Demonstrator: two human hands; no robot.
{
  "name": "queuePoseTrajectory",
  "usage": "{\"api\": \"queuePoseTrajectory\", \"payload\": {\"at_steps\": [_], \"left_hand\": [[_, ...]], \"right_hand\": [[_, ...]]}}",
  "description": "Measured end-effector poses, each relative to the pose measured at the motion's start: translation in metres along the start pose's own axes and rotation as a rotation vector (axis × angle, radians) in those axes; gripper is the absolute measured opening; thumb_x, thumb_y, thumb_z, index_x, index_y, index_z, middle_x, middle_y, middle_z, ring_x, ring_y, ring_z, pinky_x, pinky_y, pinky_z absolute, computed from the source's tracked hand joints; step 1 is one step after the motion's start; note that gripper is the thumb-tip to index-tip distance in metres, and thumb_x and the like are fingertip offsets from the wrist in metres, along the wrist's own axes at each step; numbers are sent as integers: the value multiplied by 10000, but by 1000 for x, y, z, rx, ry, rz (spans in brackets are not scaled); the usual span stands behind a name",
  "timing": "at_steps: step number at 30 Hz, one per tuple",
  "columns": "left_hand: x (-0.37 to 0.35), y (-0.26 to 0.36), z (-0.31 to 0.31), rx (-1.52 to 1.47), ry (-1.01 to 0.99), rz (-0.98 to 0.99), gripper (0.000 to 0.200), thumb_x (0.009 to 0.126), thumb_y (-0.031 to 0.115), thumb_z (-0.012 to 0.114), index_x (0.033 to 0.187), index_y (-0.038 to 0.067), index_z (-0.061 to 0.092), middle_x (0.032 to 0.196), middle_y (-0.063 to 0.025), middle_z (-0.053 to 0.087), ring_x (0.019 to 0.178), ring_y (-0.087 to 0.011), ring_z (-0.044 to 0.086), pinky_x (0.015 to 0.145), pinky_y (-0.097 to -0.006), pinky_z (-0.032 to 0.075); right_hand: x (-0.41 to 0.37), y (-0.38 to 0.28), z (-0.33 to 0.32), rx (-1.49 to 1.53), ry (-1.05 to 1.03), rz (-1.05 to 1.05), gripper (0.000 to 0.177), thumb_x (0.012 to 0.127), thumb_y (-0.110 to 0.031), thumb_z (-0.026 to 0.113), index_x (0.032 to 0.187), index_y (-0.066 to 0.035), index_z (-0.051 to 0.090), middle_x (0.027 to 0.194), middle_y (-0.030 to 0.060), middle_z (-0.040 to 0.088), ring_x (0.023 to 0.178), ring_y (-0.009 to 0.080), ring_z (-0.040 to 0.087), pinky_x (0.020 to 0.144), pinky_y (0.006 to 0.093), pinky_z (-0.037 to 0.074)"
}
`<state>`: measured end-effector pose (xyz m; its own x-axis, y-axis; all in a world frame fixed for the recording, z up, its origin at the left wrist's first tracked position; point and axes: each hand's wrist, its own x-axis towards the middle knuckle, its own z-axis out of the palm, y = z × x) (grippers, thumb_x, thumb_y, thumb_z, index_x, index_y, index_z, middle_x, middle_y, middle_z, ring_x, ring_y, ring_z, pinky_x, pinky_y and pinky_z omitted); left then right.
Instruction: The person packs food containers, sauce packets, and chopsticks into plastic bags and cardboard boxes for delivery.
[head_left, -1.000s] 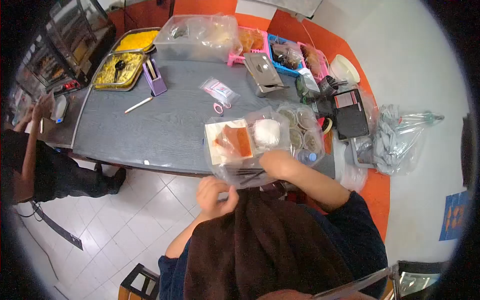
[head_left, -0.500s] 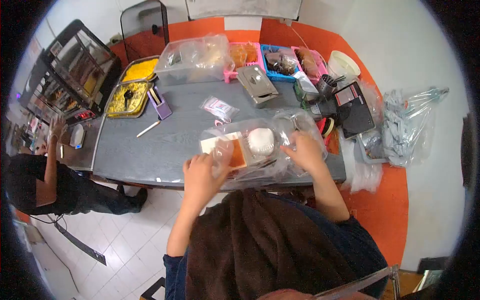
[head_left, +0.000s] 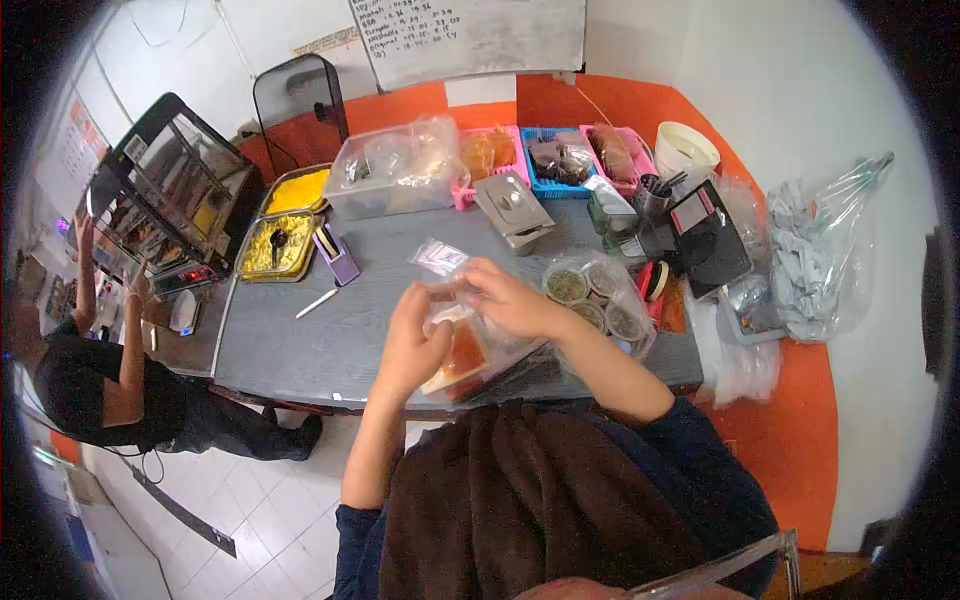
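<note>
My left hand (head_left: 410, 345) is closed on the upper left of a clear plastic bag (head_left: 510, 348) at the table's near edge. Inside the bag lies a flat orange-brown packet (head_left: 462, 358) with a pale border. My right hand (head_left: 505, 298) reaches across with fingers pinched at the bag's top edge, close to the left fingertips. Just beyond both hands is a small clear sachet (head_left: 440, 257) with reddish print. Right of my right forearm sits another clear bag holding several round tubs (head_left: 568, 287) of dark green contents.
Along the back stand a clear plastic bin (head_left: 395, 180), a blue basket (head_left: 557, 160), pink baskets and a lidded metal container (head_left: 512, 208). Yellow food trays (head_left: 275, 245), a purple holder (head_left: 335, 258) and a white pen (head_left: 316, 304) lie left. Another person (head_left: 110, 385) stands at far left.
My right hand has moved left from the bag of round tubs to the top of the bag by my left hand. The white round item is out of sight. The view has tilted up.
</note>
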<state>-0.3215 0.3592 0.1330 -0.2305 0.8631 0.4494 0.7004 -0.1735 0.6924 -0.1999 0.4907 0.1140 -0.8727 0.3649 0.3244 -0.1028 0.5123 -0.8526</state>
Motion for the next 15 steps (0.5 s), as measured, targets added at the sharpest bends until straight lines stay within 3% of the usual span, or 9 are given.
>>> {"api": "queuePoseTrajectory", "payload": {"at_steps": [1,4,7,8,9,10,11,13,15], "left_hand": [[-1,2,-2,4,3,-3,263,689,-22,509,951,2,516,895,-146,518,926,-282,510,772,-346,415],[-8,9,-6,295,6,4,357,683,15,538,1039,34,513,899,-165,499,953,-342,460,812,-393,378],[-16,3,-2,612,199,-5,396,739,43,547,1129,60,481,1016,-160,469,996,-296,435,884,-350,337],[-17,-16,6,468,201,45,420,752,29,526,1164,74,463,1020,-169,481,989,-310,442,870,-348,353],[-19,-30,12,323,199,93,446,765,16,506,1200,88,444,1025,-179,492,982,-323,448,857,-346,370],[-19,-30,23,4,182,-22,419,810,2,447,1220,85,415,1095,-162,486,1049,-243,452,899,-294,348],[-21,-40,34,10,189,-19,419,810,2,447,1220,85,415,1095,-162,486,1049,-243,452,899,-294,348],[-21,-60,50,-554,181,-349,398,855,39,412,1251,46,368,1056,-73,499,974,-126,457,804,-244,379],[-16,-66,56,-644,128,-339,340,862,58,410,1202,44,391,958,-51,492,887,-101,449,742,-221,374]], "right_hand": [[-3,5,1,-248,12,-93,218,821,-44,465,1033,-45,516,1141,104,413,1064,200,396,908,324,313],[-4,24,-5,-484,191,-291,284,827,-45,448,1106,-78,491,1155,105,357,1122,216,323,941,339,266],[0,34,-6,-235,72,-327,309,840,-47,428,1142,-98,470,1088,84,414,1055,191,395,894,334,323],[2,40,-2,-235,77,-339,309,840,-47,428,1142,-98,470,1088,84,414,1055,191,395,894,334,323],[3,46,4,105,43,-169,315,824,-40,453,1134,-91,477,1058,100,430,1006,201,434,867,335,357],[4,53,10,442,1,5,321,809,-33,478,1126,-84,485,1029,116,446,958,211,472,841,335,391],[6,60,16,441,-4,-3,321,809,-33,478,1126,-84,485,1029,116,446,958,211,472,841,335,391],[13,63,27,118,150,171,325,776,20,480,1098,-29,479,937,111,512,861,159,526,699,290,446],[14,58,30,187,190,208,306,755,43,475,1055,-13,495,871,105,523,825,146,533,652,281,442]]}}
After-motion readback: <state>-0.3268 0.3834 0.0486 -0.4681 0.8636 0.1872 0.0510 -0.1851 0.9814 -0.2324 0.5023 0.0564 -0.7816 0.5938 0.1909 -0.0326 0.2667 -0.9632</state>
